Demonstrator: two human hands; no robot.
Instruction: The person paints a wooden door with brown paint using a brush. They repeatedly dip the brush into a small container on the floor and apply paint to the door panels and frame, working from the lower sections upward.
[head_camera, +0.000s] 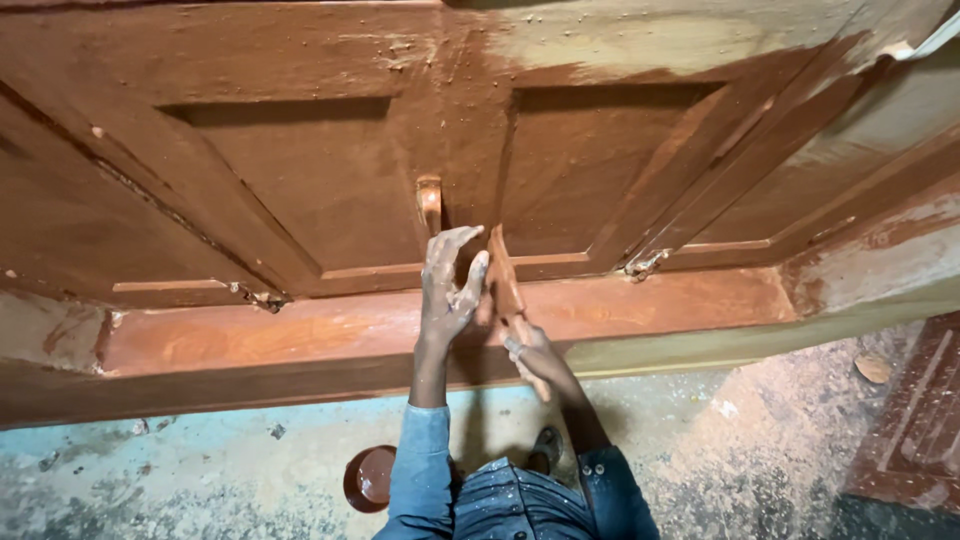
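Door (330, 180): large wooden panelled door lying flat, filling the upper part of the view; mostly coated reddish brown, with a pale uncoated patch along the top right edge.
Panels: two sunken rectangles, one left of the centre rail, one right of it.
Bowl (370, 478): small round bowl of the same brown coating, on the floor (200, 470) just left of the person's sleeve.
Floor: dusty, pale blue-grey, sprinkled with sawdust; second brown panelled piece (915, 420) at far right.
Obstruction: nothing between hands and door; the near door edge runs across below both hands.
Left hand (448, 290): smeared with coating, fingers spread, palm close to the centre rail.
Right hand (530, 352): pinching a thin flat scraper (503, 275), blade pointing up.
Scraper position: upright on the centre rail, just right of the left hand's fingertips, touching the door's surface.
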